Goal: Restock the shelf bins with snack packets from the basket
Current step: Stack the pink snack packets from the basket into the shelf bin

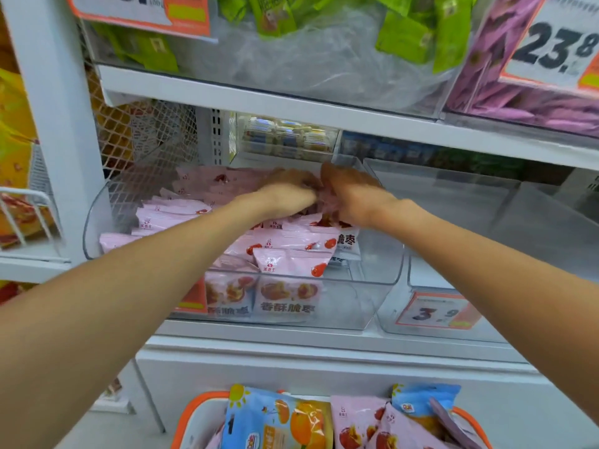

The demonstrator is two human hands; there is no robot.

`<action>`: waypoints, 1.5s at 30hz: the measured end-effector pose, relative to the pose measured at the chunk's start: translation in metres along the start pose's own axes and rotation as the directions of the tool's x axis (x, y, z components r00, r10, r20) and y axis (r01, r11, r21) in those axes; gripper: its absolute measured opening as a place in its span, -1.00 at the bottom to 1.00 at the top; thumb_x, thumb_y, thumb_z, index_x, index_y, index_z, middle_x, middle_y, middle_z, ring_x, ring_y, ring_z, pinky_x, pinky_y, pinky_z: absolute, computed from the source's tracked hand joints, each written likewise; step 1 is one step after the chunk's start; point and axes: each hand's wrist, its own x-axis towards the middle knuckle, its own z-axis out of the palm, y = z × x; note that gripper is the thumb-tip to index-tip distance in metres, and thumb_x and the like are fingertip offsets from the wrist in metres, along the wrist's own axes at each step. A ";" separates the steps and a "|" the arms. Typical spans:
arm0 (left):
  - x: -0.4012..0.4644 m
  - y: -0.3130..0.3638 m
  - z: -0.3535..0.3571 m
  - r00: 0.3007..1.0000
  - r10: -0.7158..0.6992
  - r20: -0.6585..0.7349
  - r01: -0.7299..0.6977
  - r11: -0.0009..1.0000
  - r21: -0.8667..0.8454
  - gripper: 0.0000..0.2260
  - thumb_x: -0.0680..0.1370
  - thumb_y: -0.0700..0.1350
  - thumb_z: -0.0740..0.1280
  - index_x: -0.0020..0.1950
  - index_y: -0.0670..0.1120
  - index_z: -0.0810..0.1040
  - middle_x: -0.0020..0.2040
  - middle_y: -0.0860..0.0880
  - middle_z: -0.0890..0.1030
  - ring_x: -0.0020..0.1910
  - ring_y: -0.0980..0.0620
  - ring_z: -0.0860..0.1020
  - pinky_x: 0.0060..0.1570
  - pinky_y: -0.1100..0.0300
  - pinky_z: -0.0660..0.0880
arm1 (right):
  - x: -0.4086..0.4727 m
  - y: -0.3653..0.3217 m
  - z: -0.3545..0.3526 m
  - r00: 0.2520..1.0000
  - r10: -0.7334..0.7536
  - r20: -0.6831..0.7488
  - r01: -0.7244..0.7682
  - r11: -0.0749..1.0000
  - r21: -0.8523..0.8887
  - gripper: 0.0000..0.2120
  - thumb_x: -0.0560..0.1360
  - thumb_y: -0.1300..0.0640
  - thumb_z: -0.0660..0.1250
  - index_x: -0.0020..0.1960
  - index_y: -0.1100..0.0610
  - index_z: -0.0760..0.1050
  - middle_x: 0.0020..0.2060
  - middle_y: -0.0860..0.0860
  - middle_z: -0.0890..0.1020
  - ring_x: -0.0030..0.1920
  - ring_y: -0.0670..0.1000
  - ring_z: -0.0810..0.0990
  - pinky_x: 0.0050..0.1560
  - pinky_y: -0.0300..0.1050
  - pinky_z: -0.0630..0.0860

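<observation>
Hands are extended deep into the clear bin on the middle shelf. The left hand is placed palm-down on the pink snack packets piled in the rear part of this bin, fingers curled over them. The right hand is positioned just beside the left, nearly touching it, with its fingers bent down into the same pile; whether a packet is actually pinched by either hand cannot be told, as the fingertips are hidden. More pink packets are stacked toward the front wall of the bin. An empty-looking clear bin with a price tag is seen to the right of the bin. Below the bin, an orange-rimmed basket is seen, holding blue fruit packets and further pink packets. Above the bin, green packets are stored on the upper shelf.
</observation>
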 end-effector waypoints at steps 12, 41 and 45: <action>0.016 0.020 0.023 0.998 -0.052 -0.041 0.065 0.901 0.430 -0.62 0.37 0.18 0.36 0.14 0.10 0.54 0.25 -0.06 0.37 0.28 -0.13 0.29 0.26 -0.07 0.36 | -0.009 -0.012 -0.006 0.930 0.188 0.315 -0.005 0.866 -0.500 -0.40 0.41 -0.19 0.38 0.37 -0.04 0.31 0.31 0.00 0.45 0.40 0.13 0.25 0.42 0.09 0.05; -0.051 0.039 -0.009 0.956 -0.279 0.095 0.231 0.909 0.347 -0.29 0.40 0.23 0.42 0.39 -0.13 0.33 0.49 -0.17 0.21 0.49 -0.19 0.10 0.43 -0.08 0.08 | -0.051 -0.017 -0.037 0.989 0.106 0.105 -0.076 0.964 -0.255 -0.70 0.48 0.22 0.31 0.20 0.08 0.52 0.06 0.09 0.60 0.06 0.16 0.56 -0.13 -0.09 0.41; -0.090 0.045 -0.029 0.974 -0.219 -0.052 0.222 0.974 0.045 -0.51 0.48 0.07 0.41 0.33 -0.09 0.43 0.36 -0.11 0.43 0.39 -0.13 0.31 0.34 -0.03 0.29 | -0.097 -0.020 -0.056 0.996 0.081 -0.028 -0.083 0.993 -0.080 -0.76 0.49 0.21 0.25 0.10 0.05 0.58 -0.02 0.04 0.64 0.02 0.14 0.56 -0.13 -0.04 0.46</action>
